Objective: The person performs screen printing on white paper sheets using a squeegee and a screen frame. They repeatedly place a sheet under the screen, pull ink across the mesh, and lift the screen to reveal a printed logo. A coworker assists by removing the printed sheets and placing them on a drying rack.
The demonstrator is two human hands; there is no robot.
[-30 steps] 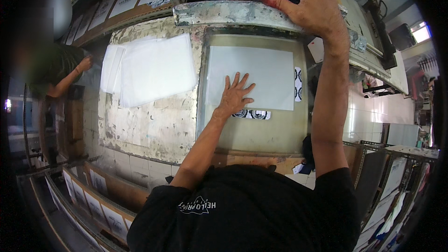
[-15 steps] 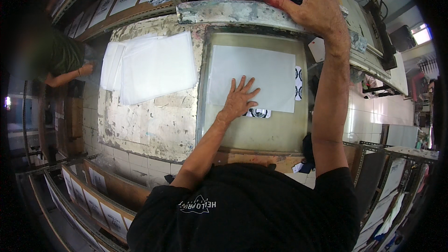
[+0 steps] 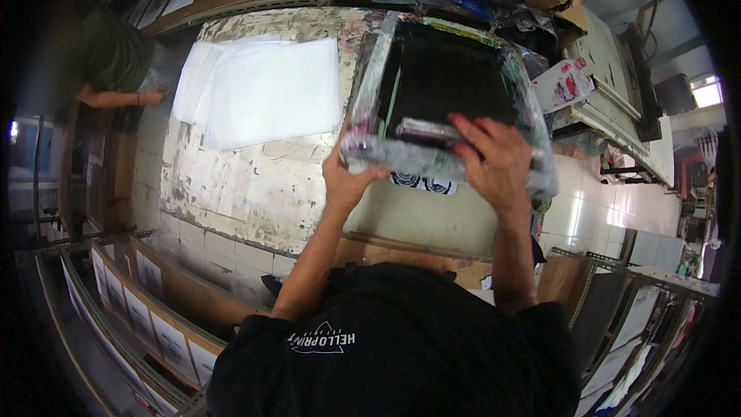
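A screen printing frame [image 3: 436, 156] with paint-smeared, tape-covered edges lies over the printing bed [image 3: 417, 216], its dark inked mesh [image 3: 455, 66] facing up. My left hand [image 3: 347, 179] grips its near left corner, the thumb along the near edge and the other fingers mostly hidden. Inside the frame, close to the near edge, my right hand [image 3: 494, 158] is closed on a squeegee [image 3: 424, 129], with red-stained fingertips. Below the frame, a strip with black circular prints [image 3: 424, 183] peeks out. The white sheet is hidden under the frame.
Left of the frame, a loose stack of white sheets [image 3: 274, 93] lies on a worn, paint-flaked table [image 3: 239, 201]. Another person's hand [image 3: 153, 96] is at the far left. Shelves with cartons [image 3: 150, 305] stand near left, and a rack [image 3: 633, 324] stands near right.
The raised frame has come down over the sheet on the bed. My left hand has moved from the sheet to the frame's corner; my right hand has come nearer, with the squeegee.
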